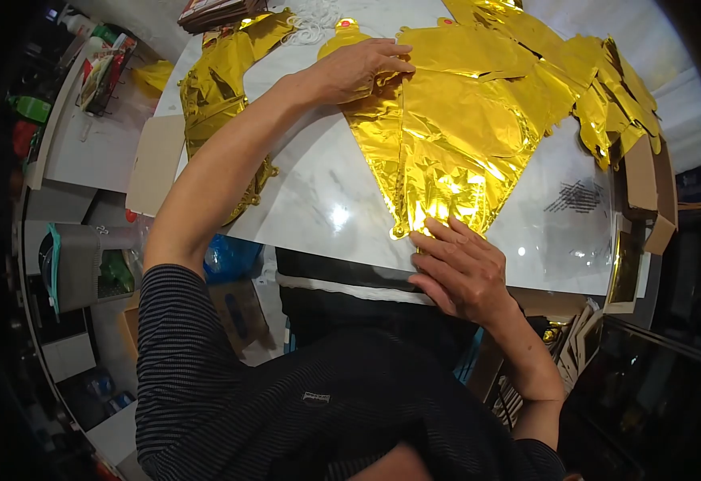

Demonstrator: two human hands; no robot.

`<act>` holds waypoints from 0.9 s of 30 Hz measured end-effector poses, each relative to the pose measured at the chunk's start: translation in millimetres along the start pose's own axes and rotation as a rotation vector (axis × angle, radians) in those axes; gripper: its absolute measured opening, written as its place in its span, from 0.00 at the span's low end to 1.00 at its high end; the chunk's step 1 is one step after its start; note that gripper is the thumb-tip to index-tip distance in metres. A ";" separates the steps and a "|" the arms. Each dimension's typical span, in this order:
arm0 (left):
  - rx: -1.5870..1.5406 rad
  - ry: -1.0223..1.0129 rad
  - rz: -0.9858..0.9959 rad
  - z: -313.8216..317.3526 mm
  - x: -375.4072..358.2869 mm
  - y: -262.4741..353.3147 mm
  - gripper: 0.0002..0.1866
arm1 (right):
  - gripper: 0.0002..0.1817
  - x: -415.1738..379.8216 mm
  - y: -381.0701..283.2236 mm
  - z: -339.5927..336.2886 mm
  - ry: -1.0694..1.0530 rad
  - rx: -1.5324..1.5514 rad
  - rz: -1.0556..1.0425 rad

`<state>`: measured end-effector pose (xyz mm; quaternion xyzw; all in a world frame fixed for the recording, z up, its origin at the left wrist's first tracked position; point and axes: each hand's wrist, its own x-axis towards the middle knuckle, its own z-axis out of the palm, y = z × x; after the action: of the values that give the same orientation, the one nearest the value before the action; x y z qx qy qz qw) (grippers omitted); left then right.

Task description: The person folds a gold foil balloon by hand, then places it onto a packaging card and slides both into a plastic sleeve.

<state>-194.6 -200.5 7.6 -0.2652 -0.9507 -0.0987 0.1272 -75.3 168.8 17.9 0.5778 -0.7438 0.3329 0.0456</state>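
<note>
A flat, uninflated gold foil balloon (463, 120) lies on the white marbled table (302, 192) and narrows toward the front edge. At its upper left, my left hand (354, 70) has its fingers bent onto the foil, gripping a fold of it. A crease runs down from that hand to a small tab at the lower tip. My right hand (464, 271) rests at the table's front edge with fingers stretched and spread, fingertips touching the bottom end of the foil. The palm side of each hand is hidden.
More gold foil pieces (214, 100) lie at the left, and a stack of gold foil (619, 100) hangs over the right edge above a cardboard box (647, 188). White string (315, 20) is bunched at the back. A grey bin (78, 264) stands at the left.
</note>
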 end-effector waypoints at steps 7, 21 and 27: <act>-0.125 -0.007 -0.015 -16.0 -0.6 16.1 0.18 | 0.13 2.9 1.4 -7.1 0.014 0.079 0.002; -0.158 -0.102 -0.151 -24.4 1.3 27.5 0.21 | 0.19 100.0 90.0 -8.3 0.097 -0.376 0.077; -0.143 -0.110 -0.155 -20.2 -0.5 21.6 0.22 | 0.20 98.4 103.6 8.3 0.019 -0.336 0.119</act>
<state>-178.9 -187.7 29.3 -0.2042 -0.9644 -0.1613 0.0475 -197.1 94.1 10.2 0.5140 -0.8212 0.2116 0.1289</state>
